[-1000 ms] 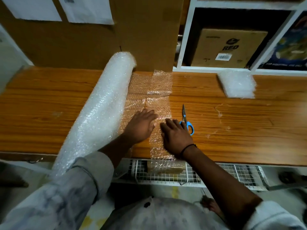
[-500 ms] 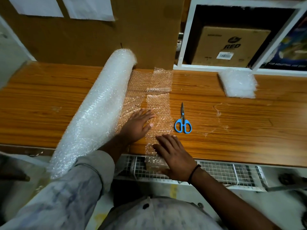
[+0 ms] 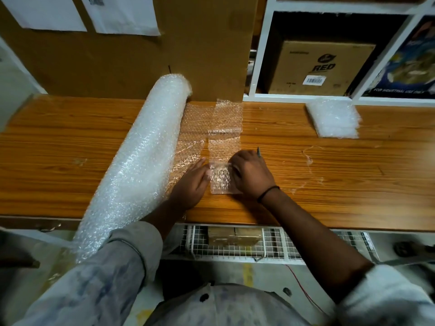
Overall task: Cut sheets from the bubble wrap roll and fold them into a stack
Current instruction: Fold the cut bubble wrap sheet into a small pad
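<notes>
Right of the roll point(image 3: 141, 161), the strip point(image 3: 223, 149) is running away from the person, near end doubled between the hands: left hand point(image 3: 190, 182) pressing with straight fingers, right hand point(image 3: 250, 175) pinching its edge, fingers curled.

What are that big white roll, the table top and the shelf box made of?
The big white roll looks like clear plastic bubble film: small glinting air pockets, see-through where unrolled. The orange-brown table top shows wood grain with a smooth sheen, possibly laminate. The tan box on the shelf looks like matt printed cardboard.
</notes>
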Demonstrator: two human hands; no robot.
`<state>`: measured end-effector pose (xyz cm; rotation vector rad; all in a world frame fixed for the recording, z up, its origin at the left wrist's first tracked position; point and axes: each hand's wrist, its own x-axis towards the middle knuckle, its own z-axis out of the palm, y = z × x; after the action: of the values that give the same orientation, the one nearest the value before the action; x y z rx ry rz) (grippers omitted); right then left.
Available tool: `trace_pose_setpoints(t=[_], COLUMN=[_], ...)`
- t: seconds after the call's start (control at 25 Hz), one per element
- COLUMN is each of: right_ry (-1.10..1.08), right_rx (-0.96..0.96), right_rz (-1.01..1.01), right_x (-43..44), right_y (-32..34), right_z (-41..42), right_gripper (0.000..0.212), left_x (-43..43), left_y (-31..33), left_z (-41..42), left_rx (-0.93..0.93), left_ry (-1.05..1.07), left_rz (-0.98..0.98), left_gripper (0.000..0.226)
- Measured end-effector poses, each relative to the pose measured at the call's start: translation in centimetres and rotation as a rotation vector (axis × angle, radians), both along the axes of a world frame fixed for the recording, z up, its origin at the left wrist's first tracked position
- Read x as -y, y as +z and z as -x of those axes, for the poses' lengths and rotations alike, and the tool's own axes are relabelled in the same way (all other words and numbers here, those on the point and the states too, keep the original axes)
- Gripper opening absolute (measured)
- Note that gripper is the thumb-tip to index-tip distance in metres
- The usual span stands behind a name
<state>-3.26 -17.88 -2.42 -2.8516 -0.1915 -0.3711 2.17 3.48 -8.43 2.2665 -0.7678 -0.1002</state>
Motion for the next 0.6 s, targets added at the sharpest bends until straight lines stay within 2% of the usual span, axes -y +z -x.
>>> trace_pose_setpoints(t=[0.12,0.2,0.36,0.48,0.6], right_ry=[-0.102,-0.129,-0.161,-0.211,-0.153], right_rx=[-0.109,-0.162,-0.227,-0.131,0.029], right_rz=[0.001,0.028,0.035,-0.063,-0.081], right_x=[0.1,-0.1,-0.3,-1.0,-1.9], right_y=[0.3,-0.1,-1.4,-2.0,-2.5], right_z=[-4.5,-6.7,-8.7,-7.4,-3.4], right_gripper=[0.022,0.023,0.030,0.035,0.026], left_x=[0.0,0.1,0.4,0.2,0.3], left_y=[0.1,0.2,-0.4,-1.1,-1.4], left_z=[0.3,0.3,-0.4,-1.1,-1.3], left_rx=[-0.026,0.023,0.126,0.190,0.191], left_ry=[0.022,0.004,0.004,-0.044,-0.032], left_rz=[0.085,0.126,-0.047,-0.184,-0.218], left_gripper=[0.055,0.059,0.074,0.061,0.056])
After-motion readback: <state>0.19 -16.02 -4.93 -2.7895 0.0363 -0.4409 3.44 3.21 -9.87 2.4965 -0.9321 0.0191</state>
